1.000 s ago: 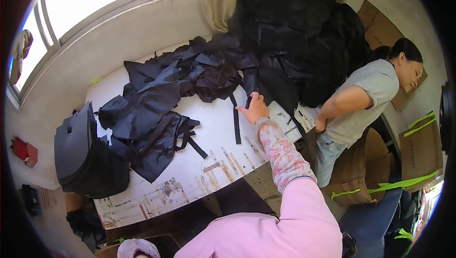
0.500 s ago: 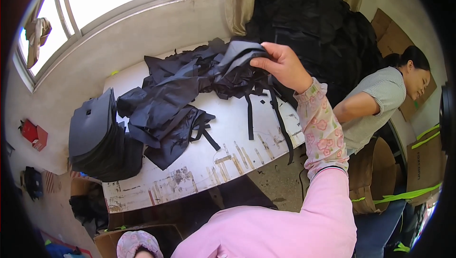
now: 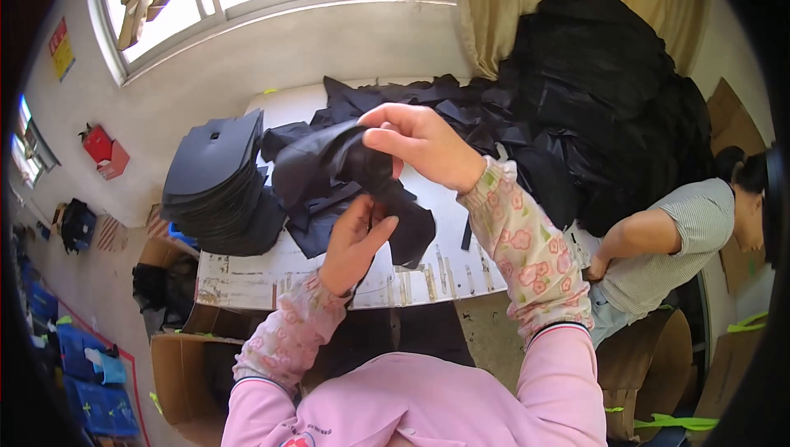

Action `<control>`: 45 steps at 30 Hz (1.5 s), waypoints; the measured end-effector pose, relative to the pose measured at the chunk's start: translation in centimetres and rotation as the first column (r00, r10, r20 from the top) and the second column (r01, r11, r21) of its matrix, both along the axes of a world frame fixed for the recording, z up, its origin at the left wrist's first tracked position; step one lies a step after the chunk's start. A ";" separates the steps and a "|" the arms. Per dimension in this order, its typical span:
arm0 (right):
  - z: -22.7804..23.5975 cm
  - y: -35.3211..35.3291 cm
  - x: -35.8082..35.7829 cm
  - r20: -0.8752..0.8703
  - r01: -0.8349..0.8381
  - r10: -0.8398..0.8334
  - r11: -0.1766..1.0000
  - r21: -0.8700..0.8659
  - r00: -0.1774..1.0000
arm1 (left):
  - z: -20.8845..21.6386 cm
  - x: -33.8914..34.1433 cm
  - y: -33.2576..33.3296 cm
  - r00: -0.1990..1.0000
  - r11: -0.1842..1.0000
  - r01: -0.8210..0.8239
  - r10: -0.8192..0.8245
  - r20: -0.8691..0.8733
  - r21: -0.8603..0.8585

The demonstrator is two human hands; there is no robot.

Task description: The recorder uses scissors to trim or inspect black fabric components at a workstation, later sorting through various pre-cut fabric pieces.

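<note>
Above the white table [image 3: 226,282] I hold up a black fabric piece [image 3: 329,155]. My right hand [image 3: 424,142] pinches its upper edge between thumb and fingers. Lower down, my left hand [image 3: 355,245] has its fingers curled at the fabric's lower part, and the cloth partly hides the fingertips. Behind the held piece, loose black fabric [image 3: 461,109] lies crumpled across the table. At the table's left end stands a tall stack of dark, flat, rounded panels [image 3: 214,159], the top one with a small slot.
A big heap of black fabric [image 3: 605,76] rises at the back right beside a tan curtain [image 3: 494,2]. A co-worker in a striped shirt [image 3: 699,233] bends at the right. Cardboard boxes [image 3: 177,381] stand below the table's left end, and another box [image 3: 642,365] at lower right.
My right hand has drawn the fabric piece off the pile toward me. My left hand has come up from the lower edge to the cloth. The view has turned.
</note>
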State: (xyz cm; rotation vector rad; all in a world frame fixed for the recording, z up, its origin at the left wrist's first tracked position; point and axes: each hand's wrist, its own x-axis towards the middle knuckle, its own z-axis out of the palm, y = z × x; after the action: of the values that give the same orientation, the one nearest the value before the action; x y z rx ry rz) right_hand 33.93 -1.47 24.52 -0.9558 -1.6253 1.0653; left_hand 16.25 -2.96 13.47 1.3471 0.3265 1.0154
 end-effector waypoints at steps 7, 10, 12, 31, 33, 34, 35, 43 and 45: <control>-7.5 -6.2 -0.7 0.299 0.205 -0.343 0.889 0.410 0.890 | -4.5 0.8 1.4 0.954 0.961 -0.260 0.271 -0.131 0.097; -8.7 -6.3 0.5 0.440 0.226 -0.478 0.830 0.510 0.760 | -4.5 -0.2 1.9 0.949 0.968 -0.135 0.188 -0.252 0.213; -8.8 -6.6 2.0 0.370 0.286 -0.475 0.840 0.460 0.799 | -4.0 -0.5 1.7 0.917 0.987 0.111 -0.146 -0.373 -0.114; 0.3 -9.3 3.2 0.421 -0.073 -0.026 0.974 0.217 0.907 | -9.8 -7.7 5.1 0.683 0.929 -0.116 0.331 -0.651 0.351; 1.3 -10.0 3.7 0.363 -0.054 -0.012 0.984 0.171 0.932 | -9.6 -10.9 5.5 0.687 0.929 -0.213 0.362 -0.630 0.302; 1.4 -10.1 3.8 0.298 -0.039 0.000 0.992 0.124 0.955 | -8.4 -11.5 5.4 0.714 0.928 -0.252 0.370 -0.595 0.276; 1.4 -10.0 3.2 0.249 0.025 -0.049 0.995 0.099 0.967 | -6.9 -12.2 4.9 0.713 0.949 -0.284 0.304 -0.631 0.136; 3.9 -4.2 -5.3 0.267 -0.148 0.082 0.960 0.237 0.960 | -0.9 -6.4 -1.3 0.924 0.979 -0.130 0.177 -0.339 0.157; 4.8 -3.8 -7.6 0.225 -0.200 0.135 0.933 0.298 0.965 | -2.2 -6.7 -0.3 0.816 0.908 -0.247 0.384 -0.432 0.340</control>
State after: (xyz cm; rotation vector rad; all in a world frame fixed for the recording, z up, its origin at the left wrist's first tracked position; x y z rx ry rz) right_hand 26.36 -5.23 29.37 -0.7342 -2.0058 0.8001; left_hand 9.51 -3.29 11.27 1.8447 0.8493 1.0022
